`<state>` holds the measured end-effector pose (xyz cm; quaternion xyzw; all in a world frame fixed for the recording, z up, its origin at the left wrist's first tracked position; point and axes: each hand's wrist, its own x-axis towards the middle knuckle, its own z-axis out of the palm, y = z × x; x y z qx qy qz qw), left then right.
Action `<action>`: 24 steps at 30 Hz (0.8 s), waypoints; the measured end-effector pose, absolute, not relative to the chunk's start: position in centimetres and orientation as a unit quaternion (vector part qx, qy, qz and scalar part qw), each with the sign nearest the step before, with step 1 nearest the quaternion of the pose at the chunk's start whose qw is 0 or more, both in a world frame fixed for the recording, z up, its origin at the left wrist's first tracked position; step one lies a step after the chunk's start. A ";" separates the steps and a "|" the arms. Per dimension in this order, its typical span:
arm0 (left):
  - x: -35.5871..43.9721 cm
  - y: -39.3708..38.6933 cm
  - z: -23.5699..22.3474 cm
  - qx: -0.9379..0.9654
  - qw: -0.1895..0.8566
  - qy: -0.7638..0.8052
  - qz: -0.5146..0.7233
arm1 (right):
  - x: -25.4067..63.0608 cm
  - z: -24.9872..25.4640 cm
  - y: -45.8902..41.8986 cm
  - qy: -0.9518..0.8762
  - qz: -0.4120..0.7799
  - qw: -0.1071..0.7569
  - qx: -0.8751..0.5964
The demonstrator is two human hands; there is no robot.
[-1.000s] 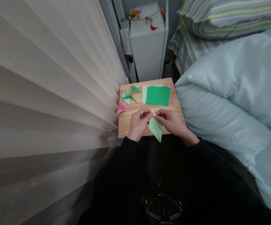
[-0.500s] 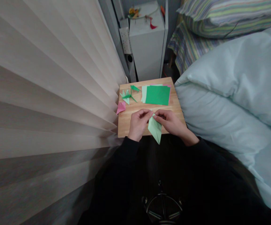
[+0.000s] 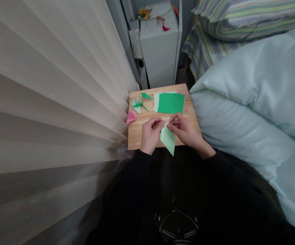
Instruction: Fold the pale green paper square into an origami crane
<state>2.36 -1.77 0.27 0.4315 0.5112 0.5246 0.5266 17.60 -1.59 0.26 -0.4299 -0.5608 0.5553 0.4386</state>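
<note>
A pale green folded origami paper (image 3: 168,139), shaped like a long kite, hangs point-down over the near edge of the small wooden table (image 3: 136,136). My left hand (image 3: 151,134) pinches its top left edge between thumb and fingers. At the top right, the thumb of my right hand (image 3: 186,131) presses on the paper, with the index finger raised a little; its other fingertips are partly hidden. Beyond my hands lies a stack of green paper sheets (image 3: 171,103), with light green and pink edges showing underneath.
Several folded green paper figures (image 3: 137,103) and a pink one (image 3: 131,117) lie along the table's left side. A pleated curtain (image 3: 86,102) borders the left, and a bed with a pale blue quilt (image 3: 239,102) the right. Behind the table stands a white cabinet (image 3: 160,51).
My right index finger has lifted and spread away from the paper's tip. The folded paper has shifted slightly left and turned a bit. My left hand keeps its pinch.
</note>
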 end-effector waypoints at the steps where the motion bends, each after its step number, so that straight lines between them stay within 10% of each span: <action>1: 2.3 -1.8 0.2 0.428 0.533 0.507 0.525 | 17.6 0.2 -1.5 -0.557 0.547 0.451 -0.432; 14: 2.4 -1.7 1.2 0.481 0.411 0.537 0.557 | 17.6 0.2 -1.8 -0.574 0.532 0.452 -0.428; 24: 2.5 -1.8 0.3 0.429 0.510 0.506 0.547 | 17.6 0.2 -1.6 -0.544 0.531 0.443 -0.475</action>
